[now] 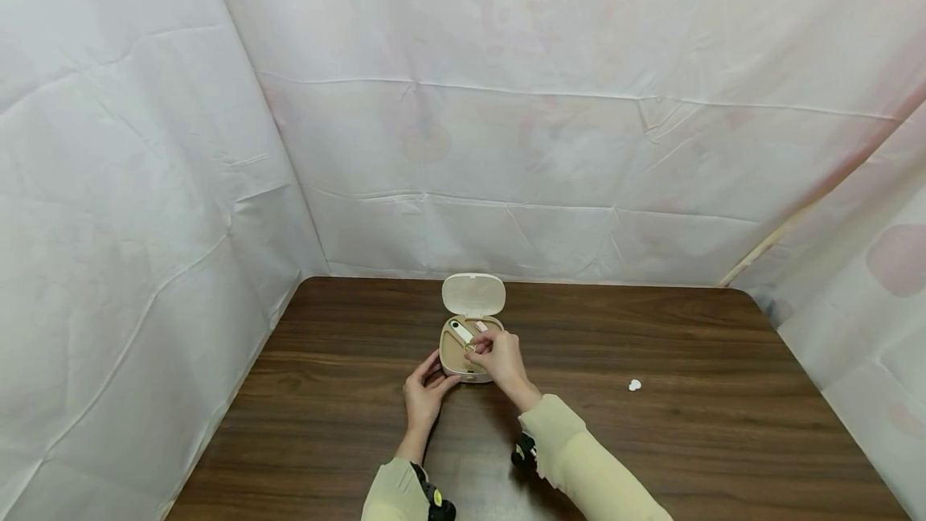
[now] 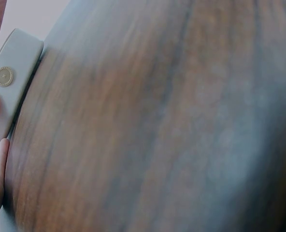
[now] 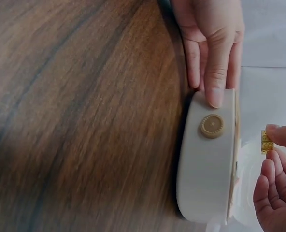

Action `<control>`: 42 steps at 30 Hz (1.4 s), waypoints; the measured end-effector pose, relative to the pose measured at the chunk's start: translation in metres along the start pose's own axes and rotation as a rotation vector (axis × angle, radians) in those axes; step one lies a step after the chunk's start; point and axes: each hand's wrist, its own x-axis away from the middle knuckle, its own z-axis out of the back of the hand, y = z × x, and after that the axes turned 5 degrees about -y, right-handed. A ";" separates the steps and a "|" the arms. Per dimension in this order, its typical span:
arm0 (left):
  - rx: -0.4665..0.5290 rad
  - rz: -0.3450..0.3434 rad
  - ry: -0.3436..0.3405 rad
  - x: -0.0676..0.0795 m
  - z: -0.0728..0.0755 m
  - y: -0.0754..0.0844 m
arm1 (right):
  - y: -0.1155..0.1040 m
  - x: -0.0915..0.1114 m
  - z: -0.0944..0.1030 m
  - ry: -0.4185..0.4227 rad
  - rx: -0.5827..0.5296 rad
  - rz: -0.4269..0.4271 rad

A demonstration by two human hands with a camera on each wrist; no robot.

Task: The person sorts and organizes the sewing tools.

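A small cream case (image 1: 447,362) with compartments stands on the table, its hinged lid (image 1: 473,295) raised. My left hand (image 1: 423,396) holds the case's near left corner. Its thumb (image 3: 214,92) lies on the front wall beside a round tan button (image 3: 212,126), with the other fingers along the side. Above the case, my right hand (image 1: 504,356) pinches a small shiny gold piece (image 3: 265,142) with a patterned surface between thumb and finger; its exact kind is unclear. Inside the case lie a white elongated item (image 1: 460,333) with a black dot and a small pale piece (image 1: 481,326).
A small white lobed piece (image 1: 634,385) lies on the dark wood table (image 1: 694,432), to the right of the case. Pale sheeting (image 1: 506,151) hangs behind the table and along both sides. Each wrist wears a black camera mount (image 1: 524,452).
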 end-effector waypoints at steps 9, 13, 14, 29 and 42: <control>0.006 -0.014 -0.003 0.000 0.000 0.000 | 0.000 -0.009 -0.015 -0.056 -0.014 -0.012; -0.002 -0.008 -0.003 0.001 0.001 0.001 | 0.003 -0.012 -0.020 -0.067 -0.010 -0.017; -0.004 -0.005 -0.002 0.001 0.001 0.001 | 0.003 -0.012 -0.022 -0.068 -0.007 -0.015; -0.060 -0.045 0.027 -0.004 0.006 -0.029 | -0.001 -0.025 -0.037 -0.120 0.144 -0.020; -0.016 0.031 0.024 -0.003 0.005 -0.017 | -0.002 -0.030 -0.041 -0.140 0.162 -0.056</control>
